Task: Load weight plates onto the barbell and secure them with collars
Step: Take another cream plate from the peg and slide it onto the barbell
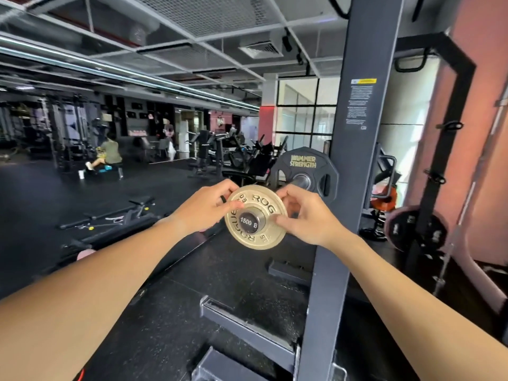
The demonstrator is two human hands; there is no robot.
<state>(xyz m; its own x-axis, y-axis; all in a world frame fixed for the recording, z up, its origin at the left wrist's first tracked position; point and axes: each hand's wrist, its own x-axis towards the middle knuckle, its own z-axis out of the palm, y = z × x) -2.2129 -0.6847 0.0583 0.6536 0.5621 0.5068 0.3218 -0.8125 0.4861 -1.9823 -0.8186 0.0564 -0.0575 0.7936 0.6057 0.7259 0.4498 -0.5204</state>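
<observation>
Gold Rogue change plate [255,217] is gripped at opposite edges by left hand [204,209] and right hand [305,215]. Its bore is threaded on the barbell sleeve [249,221], whose axis points toward the camera.

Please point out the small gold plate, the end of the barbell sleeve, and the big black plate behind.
small gold plate [251,237], head view, lower face.
barbell sleeve end [248,222], head view, dark end cap marked 1500 B.
big black plate [302,162], head view, yellow lettering.
</observation>
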